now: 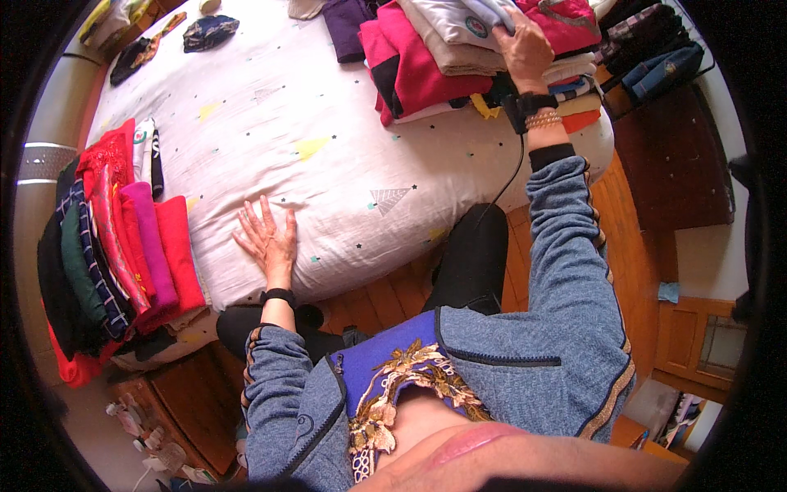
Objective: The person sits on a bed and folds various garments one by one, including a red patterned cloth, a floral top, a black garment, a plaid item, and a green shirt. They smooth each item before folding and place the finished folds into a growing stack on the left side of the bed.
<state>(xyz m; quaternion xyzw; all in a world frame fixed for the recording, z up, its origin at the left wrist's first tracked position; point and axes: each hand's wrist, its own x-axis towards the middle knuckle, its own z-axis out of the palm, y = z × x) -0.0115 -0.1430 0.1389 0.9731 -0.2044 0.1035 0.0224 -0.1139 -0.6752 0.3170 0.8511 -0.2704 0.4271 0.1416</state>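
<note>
My left hand (269,242) lies flat on the pale patterned bedsheet (328,189), fingers spread. On the far right of the bed my right hand (525,51) has its fingers curled on a pale blue-grey folded garment (492,13), which lies on top of a pile of folded clothes. Beside that garment is a white folded top (449,23) with a small round green emblem. Beneath them come a beige garment (466,59) and a bright pink-red one with black (418,66). The right fingertips are partly hidden by the hand and cloth.
A row of folded clothes (139,246), red, purple, green and black, stands at the bed's left edge. Dark cloth bundles (211,33) lie at the far left. Dark garments (656,57) and a brown wooden cabinet (676,156) are at right. A black cable (518,168) hangs from my right wrist.
</note>
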